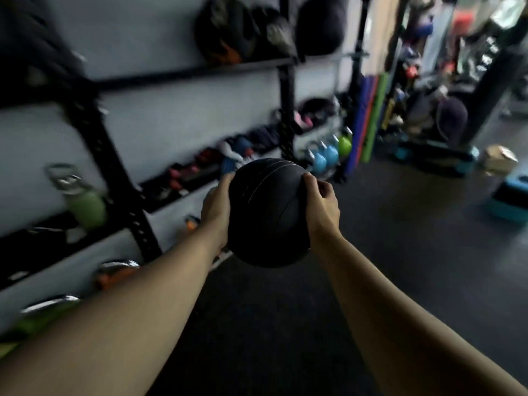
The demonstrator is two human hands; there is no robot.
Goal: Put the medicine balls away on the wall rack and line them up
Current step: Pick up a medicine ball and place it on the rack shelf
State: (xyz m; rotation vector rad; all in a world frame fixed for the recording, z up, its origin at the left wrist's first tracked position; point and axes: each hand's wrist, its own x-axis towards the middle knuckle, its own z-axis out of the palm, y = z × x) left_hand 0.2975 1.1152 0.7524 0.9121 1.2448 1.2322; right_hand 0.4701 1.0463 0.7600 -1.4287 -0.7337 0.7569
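Left hand (216, 207) and right hand (321, 207) clamp the medicine ball (267, 212) at centre frame, mid-carry; next it likely needs lifting to the wall rack (188, 71) shelf at upper left.

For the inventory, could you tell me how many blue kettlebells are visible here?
2 blue kettlebells, side by side low by the wall rack, left of a green kettlebell. Blur may hide others.

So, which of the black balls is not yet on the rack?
The ball held between the left hand and right hand, out over the floor. The other dark balls sit on the rack's top shelf.
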